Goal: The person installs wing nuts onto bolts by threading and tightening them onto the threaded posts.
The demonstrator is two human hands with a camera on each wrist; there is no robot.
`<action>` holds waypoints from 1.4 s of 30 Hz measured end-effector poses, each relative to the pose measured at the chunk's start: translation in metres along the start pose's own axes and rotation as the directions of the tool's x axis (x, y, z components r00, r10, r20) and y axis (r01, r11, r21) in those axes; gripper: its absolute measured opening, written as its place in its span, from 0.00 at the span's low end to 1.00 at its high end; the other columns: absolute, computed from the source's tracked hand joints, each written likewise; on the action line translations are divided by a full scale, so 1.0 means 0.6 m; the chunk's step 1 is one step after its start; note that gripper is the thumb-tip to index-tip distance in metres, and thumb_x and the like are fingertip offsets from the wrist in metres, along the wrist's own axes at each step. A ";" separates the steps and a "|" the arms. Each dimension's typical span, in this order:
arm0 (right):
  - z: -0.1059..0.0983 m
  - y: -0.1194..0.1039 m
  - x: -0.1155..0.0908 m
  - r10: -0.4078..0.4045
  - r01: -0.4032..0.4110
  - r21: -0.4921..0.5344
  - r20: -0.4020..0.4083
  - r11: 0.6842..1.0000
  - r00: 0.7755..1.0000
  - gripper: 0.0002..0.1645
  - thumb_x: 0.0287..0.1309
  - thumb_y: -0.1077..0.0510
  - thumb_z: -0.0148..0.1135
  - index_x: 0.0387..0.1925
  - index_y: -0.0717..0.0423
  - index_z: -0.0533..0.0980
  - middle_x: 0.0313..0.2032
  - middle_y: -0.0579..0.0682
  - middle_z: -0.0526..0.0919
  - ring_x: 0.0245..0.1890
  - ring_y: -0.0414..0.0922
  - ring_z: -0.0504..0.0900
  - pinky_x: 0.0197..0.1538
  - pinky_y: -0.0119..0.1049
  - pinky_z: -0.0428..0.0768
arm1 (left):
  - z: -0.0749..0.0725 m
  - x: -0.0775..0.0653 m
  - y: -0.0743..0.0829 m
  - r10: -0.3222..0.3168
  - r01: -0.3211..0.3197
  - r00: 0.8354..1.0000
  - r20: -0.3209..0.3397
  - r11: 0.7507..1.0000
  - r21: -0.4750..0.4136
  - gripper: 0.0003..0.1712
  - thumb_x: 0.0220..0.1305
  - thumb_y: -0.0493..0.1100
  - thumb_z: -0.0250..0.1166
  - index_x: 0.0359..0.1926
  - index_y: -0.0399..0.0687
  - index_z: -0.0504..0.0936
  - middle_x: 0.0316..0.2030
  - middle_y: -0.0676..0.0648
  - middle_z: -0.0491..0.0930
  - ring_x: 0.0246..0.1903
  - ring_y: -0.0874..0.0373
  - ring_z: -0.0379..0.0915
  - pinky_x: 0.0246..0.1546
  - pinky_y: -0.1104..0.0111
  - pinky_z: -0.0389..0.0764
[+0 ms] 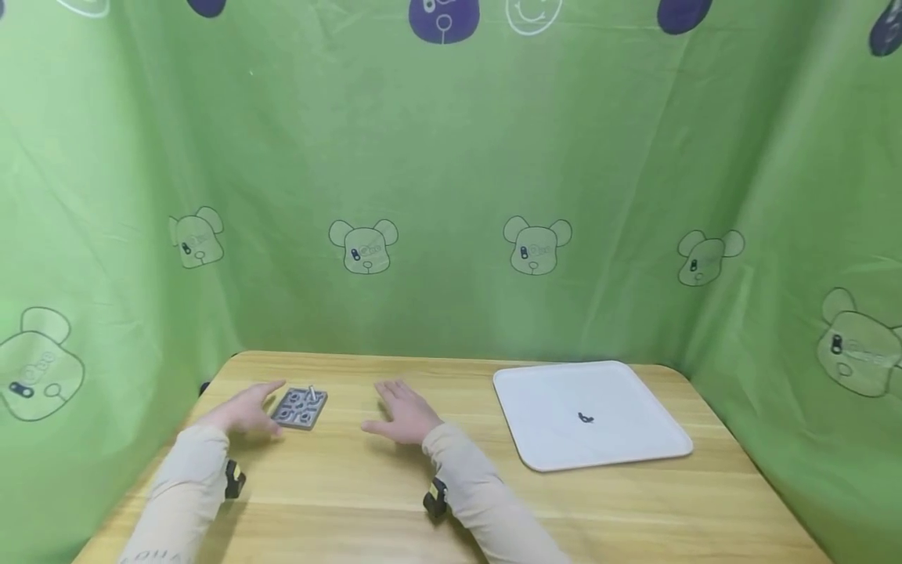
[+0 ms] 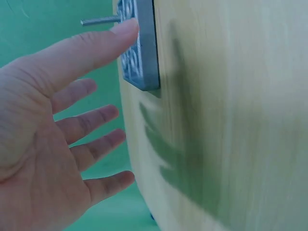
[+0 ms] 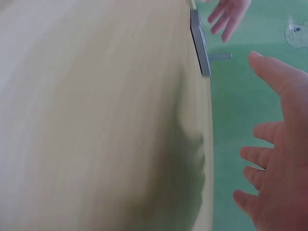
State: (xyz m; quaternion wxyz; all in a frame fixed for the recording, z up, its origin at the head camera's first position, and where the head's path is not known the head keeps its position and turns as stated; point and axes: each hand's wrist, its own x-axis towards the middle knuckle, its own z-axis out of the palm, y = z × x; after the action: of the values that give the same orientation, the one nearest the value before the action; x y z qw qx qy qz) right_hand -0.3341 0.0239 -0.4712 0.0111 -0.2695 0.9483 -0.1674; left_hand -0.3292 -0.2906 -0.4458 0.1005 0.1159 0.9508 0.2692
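Observation:
A grey square block [image 1: 299, 419] with round recesses in its top lies on the left part of the wooden table. One threaded metal bolt [image 2: 100, 20] stands upright from it. My left hand [image 1: 243, 411] is beside the block's left edge, fingers spread and thumb apart; in the left wrist view the thumb overlaps the block. To the right of the block, my right hand [image 1: 407, 413] hovers over the table with its fingers extended, and its palm [image 3: 288, 192] holds nothing.
A white tray [image 1: 550, 439] lies on the right side of the table [image 1: 366, 501]. On it is a small dark piece [image 1: 586, 418], too small to identify. Green curtains [image 1: 451, 157] with printed bear heads hang behind and on both sides.

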 end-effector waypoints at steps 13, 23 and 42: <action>0.063 -0.051 0.042 0.074 -0.076 0.240 0.017 0.968 0.997 0.59 0.49 0.32 0.67 0.73 0.57 0.55 0.73 0.57 0.61 0.74 0.52 0.60 0.76 0.45 0.60 | 0.013 0.042 -0.018 -0.070 0.069 0.997 0.022 0.995 0.066 0.57 0.36 0.39 0.77 0.71 0.40 0.61 0.65 0.25 0.64 0.62 0.27 0.62 0.64 0.32 0.60; 0.078 -0.078 0.058 0.101 -0.095 0.281 -0.009 0.955 0.995 0.59 0.45 0.35 0.72 0.71 0.59 0.59 0.71 0.59 0.64 0.72 0.54 0.63 0.75 0.47 0.63 | 0.011 0.056 -0.014 -0.064 0.060 0.998 0.030 0.992 0.115 0.53 0.33 0.39 0.78 0.67 0.42 0.68 0.63 0.27 0.68 0.60 0.28 0.63 0.62 0.33 0.62; 0.091 -0.053 0.075 0.034 -0.028 0.257 -0.016 0.966 0.999 0.58 0.41 0.43 0.76 0.69 0.64 0.61 0.68 0.62 0.68 0.69 0.55 0.67 0.73 0.47 0.66 | 0.046 0.046 0.039 0.048 -0.047 0.999 0.001 0.979 0.200 0.46 0.28 0.44 0.83 0.54 0.33 0.75 0.48 0.39 0.80 0.49 0.44 0.73 0.61 0.45 0.73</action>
State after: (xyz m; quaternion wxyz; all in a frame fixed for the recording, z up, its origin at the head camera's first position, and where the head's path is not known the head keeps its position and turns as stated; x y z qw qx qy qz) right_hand -0.3504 -0.0419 -0.5094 0.0391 -0.2493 0.9227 -0.2913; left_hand -0.3446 -0.2501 -0.4595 0.0801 0.1475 0.9702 0.1750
